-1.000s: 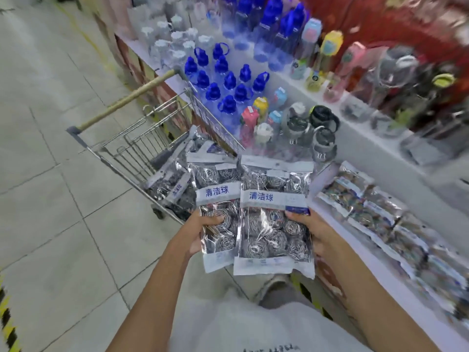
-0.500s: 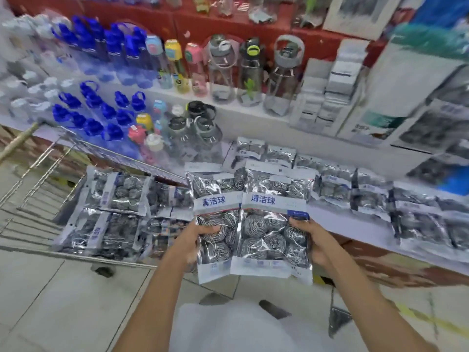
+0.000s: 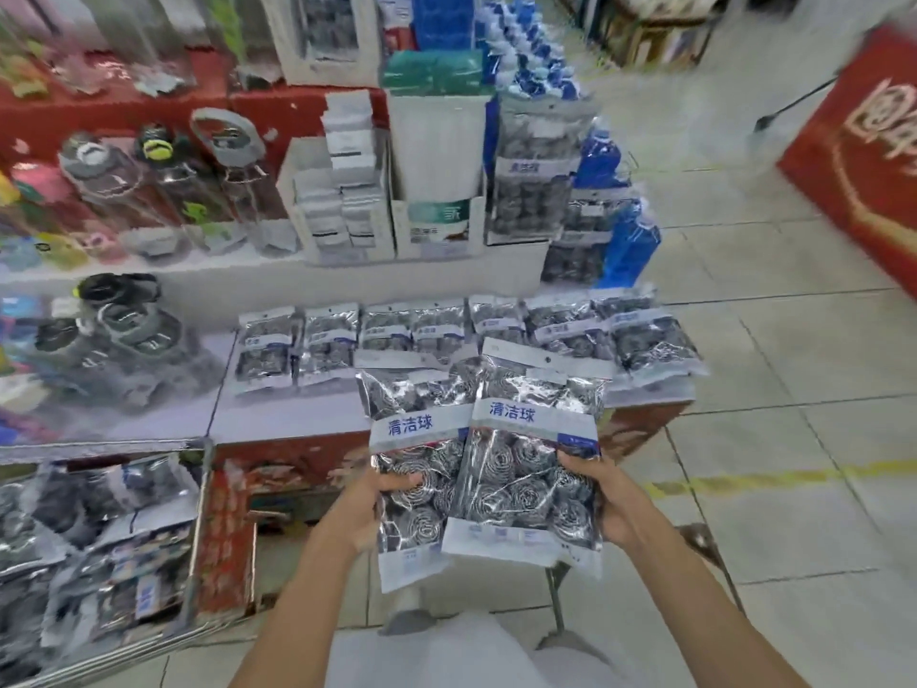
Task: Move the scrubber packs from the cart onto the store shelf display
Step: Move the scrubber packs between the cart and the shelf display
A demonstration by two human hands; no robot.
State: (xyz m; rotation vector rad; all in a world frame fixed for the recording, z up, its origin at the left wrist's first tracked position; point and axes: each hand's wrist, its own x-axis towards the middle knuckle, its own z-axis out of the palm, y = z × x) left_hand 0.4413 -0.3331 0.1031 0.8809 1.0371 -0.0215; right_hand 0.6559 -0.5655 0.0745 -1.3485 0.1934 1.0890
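Left hand [image 3: 369, 508] grips one pack [image 3: 414, 469]; right hand [image 3: 603, 499] grips another [image 3: 526, 469] overlapping it. Beyond the hands, packs line the shelf [image 3: 278, 414].

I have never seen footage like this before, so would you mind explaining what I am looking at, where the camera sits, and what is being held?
There is no machine here: a person wears one camera on the head, looking forward and down, so you see their own arms. The left hand grips one scrubber pack and the right hand grips another pack, the two overlapping in front of the body. Ahead is the store shelf, where a row of packs already lies flat. At lower left is the cart with more packs inside. Water bottles stand on the upper tier.
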